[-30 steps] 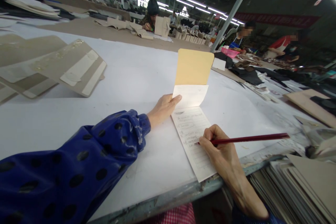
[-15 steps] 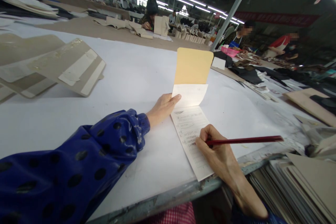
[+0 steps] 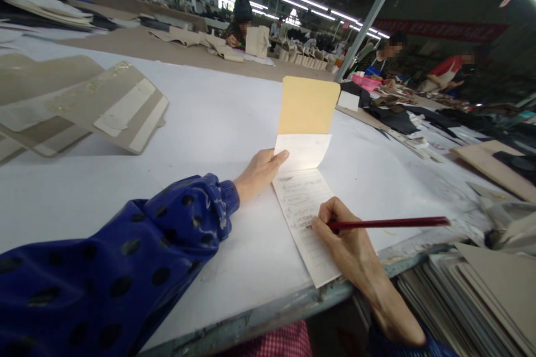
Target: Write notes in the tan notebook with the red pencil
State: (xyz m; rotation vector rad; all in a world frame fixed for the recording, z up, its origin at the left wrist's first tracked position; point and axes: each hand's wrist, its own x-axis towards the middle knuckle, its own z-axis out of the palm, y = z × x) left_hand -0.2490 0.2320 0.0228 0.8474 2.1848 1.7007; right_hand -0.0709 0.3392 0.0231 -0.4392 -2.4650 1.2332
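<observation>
A small notepad point(image 3: 302, 198) lies open on the white table point(image 3: 209, 122), its yellow cover point(image 3: 307, 106) flipped up and standing behind a curled white page. My left hand point(image 3: 260, 172), in a blue dotted sleeve, presses flat on the pad's left edge with fingers stretched out. My right hand point(image 3: 347, 242) is closed on a long dark red pencil point(image 3: 387, 223), whose tip touches the written lines of the page.
Beige cardboard pieces point(image 3: 113, 109) lie at the left of the table. A stack of grey boards point(image 3: 473, 295) sits below the table's right edge. Other people work at far tables point(image 3: 385, 56) strewn with material. A metal post point(image 3: 371, 17) rises behind.
My right hand with the pencil has shifted slightly left along the page. The left hand and the pad have stayed put.
</observation>
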